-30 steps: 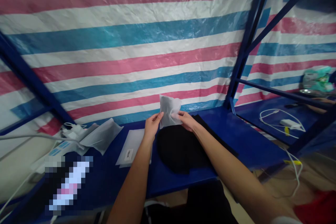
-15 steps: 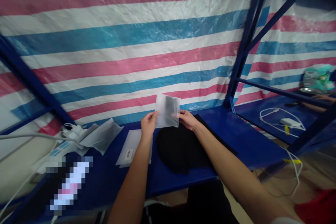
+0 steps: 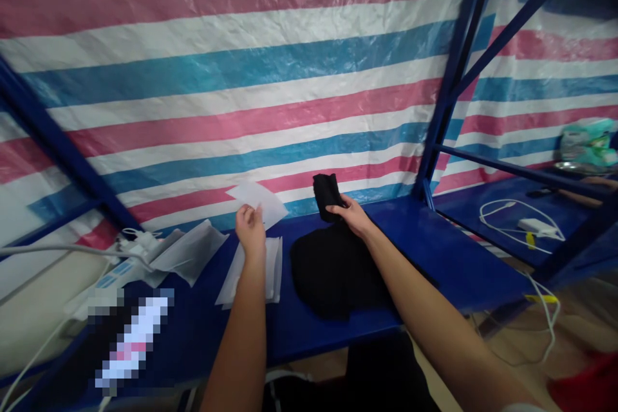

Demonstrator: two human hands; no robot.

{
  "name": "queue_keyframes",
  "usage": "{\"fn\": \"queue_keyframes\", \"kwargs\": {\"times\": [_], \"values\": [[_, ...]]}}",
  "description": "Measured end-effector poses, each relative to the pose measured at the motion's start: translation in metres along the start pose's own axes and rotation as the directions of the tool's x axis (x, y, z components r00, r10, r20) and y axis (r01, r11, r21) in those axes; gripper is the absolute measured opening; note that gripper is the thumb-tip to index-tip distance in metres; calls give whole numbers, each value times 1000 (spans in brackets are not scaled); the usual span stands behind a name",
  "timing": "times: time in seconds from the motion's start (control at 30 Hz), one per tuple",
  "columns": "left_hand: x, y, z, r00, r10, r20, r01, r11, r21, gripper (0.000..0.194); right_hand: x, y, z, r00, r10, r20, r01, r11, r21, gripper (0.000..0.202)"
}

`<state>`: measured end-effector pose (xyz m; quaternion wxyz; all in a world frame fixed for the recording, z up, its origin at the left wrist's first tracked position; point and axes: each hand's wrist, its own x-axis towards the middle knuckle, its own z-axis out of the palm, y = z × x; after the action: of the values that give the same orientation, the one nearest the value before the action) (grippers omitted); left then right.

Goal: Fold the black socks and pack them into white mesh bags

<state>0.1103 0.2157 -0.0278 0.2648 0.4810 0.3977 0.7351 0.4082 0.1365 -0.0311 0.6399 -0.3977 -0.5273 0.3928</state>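
Note:
My left hand (image 3: pixel 250 227) pinches a translucent plastic bag (image 3: pixel 264 201), which tilts up above the blue surface. In my right hand (image 3: pixel 352 214) is a folded piece of black cloth (image 3: pixel 327 196), held upright and apart from the bag. Beneath my right hand and forearm lies a larger spread of black cloth (image 3: pixel 323 270). Under my left wrist rest flat translucent bags (image 3: pixel 273 270), partly hidden by the forearm. Further left, more crumpled translucent bags (image 3: pixel 193 251) lean beside a power strip.
The power strip (image 3: pixel 113 273) with plugs and cables sits at the left. A pixelated, lit object (image 3: pixel 132 341) lies in front of it. Blue frame posts (image 3: pixel 441 96) stand on both sides. At the right are a white charger with cable (image 3: pixel 538 227) and another person's hand (image 3: pixel 599 188).
The black cloth has come out of the translucent bag and is now in my right hand. My left hand has moved left and down with the bag.

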Motion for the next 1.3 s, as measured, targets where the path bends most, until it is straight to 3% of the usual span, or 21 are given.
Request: {"fn": "queue_keyframes", "kwargs": {"times": [0.1,0.17,0.3,0.4,0.5,0.57,0.63,0.7,0.8,0.87,0.97,1.07,1.3], "values": [[-6,5,7,982,72,178,-84,994,65,45,-3,-3,7,943,-288,167,326,901,-286,55],[-9,8,9,962,96,255,-136,980,145,36,-7,-7,11,889,-359,285,451,798,-400,56],[-15,10,9,925,103,366,-198,952,232,31,-16,-14,18,836,-369,407,542,676,-499,58],[-17,7,9,909,60,413,-166,960,226,28,-18,-15,22,795,-402,455,603,607,-518,58],[-18,7,9,930,21,366,-114,965,236,28,-17,-11,24,773,-429,468,634,557,-537,58],[-19,15,8,957,20,289,-94,965,243,30,-16,-8,24,784,-435,443,620,517,-590,58],[-23,29,8,960,91,263,-153,962,227,31,-15,-6,24,807,-428,408,584,471,-661,59],[-30,47,10,908,237,346,-319,925,205,29,-16,-4,24,827,-404,391,549,426,-720,61],[-43,65,17,716,407,567,-588,789,176,30,-20,-4,26,834,-367,412,536,366,-760,64],[-50,68,22,598,441,669,-701,693,170,27,-22,-3,30,828,-343,444,549,329,-769,67],[-56,61,26,479,438,761,-794,585,163,23,-25,-2,38,811,-305,500,578,279,-767,64],[-58,56,27,421,416,806,-828,539,155,28,-27,-2,45,790,-293,539,608,256,-752,58],[-56,59,24,399,427,812,-843,520,141,27,-29,-8,47,785,-293,546,613,234,-755,62]]}}
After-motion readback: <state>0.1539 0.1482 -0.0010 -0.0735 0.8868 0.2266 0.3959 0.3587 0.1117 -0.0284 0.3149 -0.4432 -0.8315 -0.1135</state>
